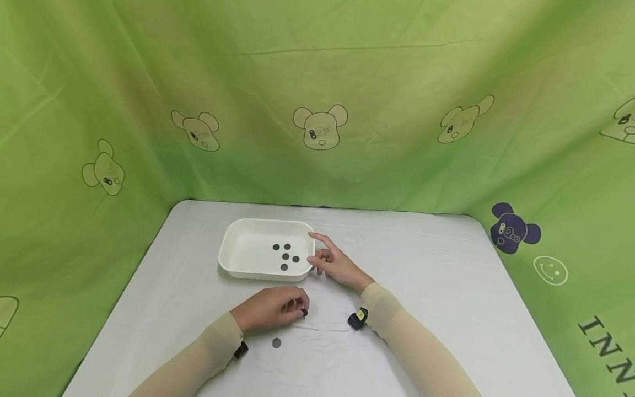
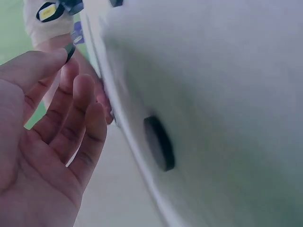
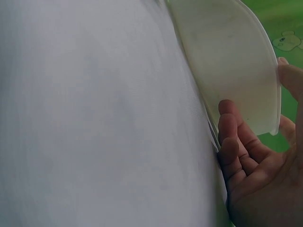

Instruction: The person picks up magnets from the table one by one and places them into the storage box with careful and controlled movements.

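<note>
My left hand [image 1: 272, 307] is just in front of the white tray [image 1: 233, 273], pinching a small black disc [image 2: 69, 52] between thumb and fingertips. On the table below it lies another dark disc [image 1: 276, 343], seen large in the left wrist view. At the tray's right end, my right hand [image 1: 342, 267] holds the rim, its thumb and index finger at the edge. In the right wrist view, its other fingers [image 3: 228, 125] curl against the tray's outer wall. Several dark round discs [image 1: 285, 256] lie flat inside the tray, towards its right side.
A white cloth covers the table [image 1: 416, 264]. Green fabric [image 1: 377, 71] with printed bear heads hangs along the back and both sides. Each wrist carries a small black camera, the right one [image 1: 358, 318] with a yellow label.
</note>
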The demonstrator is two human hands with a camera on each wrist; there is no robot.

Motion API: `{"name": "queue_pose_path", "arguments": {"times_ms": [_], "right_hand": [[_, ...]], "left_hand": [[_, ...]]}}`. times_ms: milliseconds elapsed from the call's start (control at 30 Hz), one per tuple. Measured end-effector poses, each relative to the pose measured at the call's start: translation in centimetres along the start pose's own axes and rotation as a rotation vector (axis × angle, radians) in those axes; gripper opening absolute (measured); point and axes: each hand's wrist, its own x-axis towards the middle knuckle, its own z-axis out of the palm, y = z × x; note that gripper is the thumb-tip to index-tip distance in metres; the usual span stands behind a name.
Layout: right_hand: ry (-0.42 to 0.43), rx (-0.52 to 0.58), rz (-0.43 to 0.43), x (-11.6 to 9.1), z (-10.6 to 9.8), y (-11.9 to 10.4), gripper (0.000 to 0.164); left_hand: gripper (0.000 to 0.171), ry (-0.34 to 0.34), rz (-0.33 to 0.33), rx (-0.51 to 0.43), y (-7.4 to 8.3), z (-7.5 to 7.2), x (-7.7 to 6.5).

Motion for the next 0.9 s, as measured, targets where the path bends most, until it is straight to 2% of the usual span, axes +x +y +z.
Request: {"name": "queue_pose_path", "arguments": {"times_ms": [200,433,700,900], "right_hand": [[0.0,-0.019,-0.002,0.0,0.0,-0.1,0.07],[-0.006,-0.044,-0.006,-0.1,0.1,-0.3,0.07],[-0.003,-0.017,0.02,-0.1,0.1,0.0,0.07],[0.005,-0.02,0.005,0.2,0.1,0.1,0.07]], "left_hand": [[0.012,0.032,-0.048,-0.11,-0.2,-1.3,-0.5],[0.013,0.113,-0.023,-0.199,-0.8,-3.2,-0.9],[0.012,0.225,0.018,-0.209,-1.7,-4.8,-1.3],[0.013,0.307,-0.015,-0.196,-2.3,-6.3,-1.2]]}}
